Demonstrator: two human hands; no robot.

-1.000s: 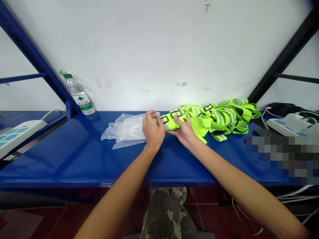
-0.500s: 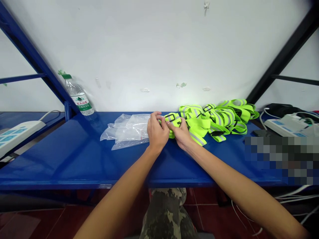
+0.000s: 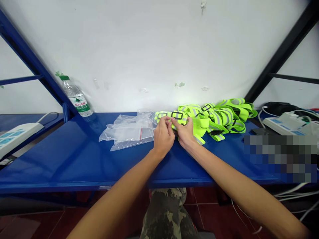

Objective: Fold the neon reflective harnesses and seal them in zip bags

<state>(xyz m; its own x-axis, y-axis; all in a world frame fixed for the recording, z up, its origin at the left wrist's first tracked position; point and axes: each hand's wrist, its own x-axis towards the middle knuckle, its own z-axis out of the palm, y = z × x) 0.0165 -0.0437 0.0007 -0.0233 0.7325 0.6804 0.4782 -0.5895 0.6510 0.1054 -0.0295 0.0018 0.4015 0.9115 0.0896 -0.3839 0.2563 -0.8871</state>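
Observation:
My left hand [image 3: 163,135] and my right hand [image 3: 184,132] are close together over the blue table, both closed on a neon-yellow reflective strap [image 3: 183,115] with black buckles. The strap is folded into a flat band, its buckles facing up. Its lower side is hidden behind my fingers. Left of my left hand lie several clear plastic zip bags [image 3: 127,131], overlapping, one with a red seal line. Just right of my right hand, a heap of similar reflective straps [image 3: 221,118] lies tangled against the wall.
A water bottle [image 3: 77,98] with a green cap stands at the back left. White power strips lie at the left [image 3: 18,136] and right [image 3: 280,125]. A blue frame post [image 3: 37,66] rises at the left, and cables hang below the table's right end.
The folded strap has been spread further left, so two buckles now show on top. My left hand has moved slightly right and toward me, uncovering more of the bags.

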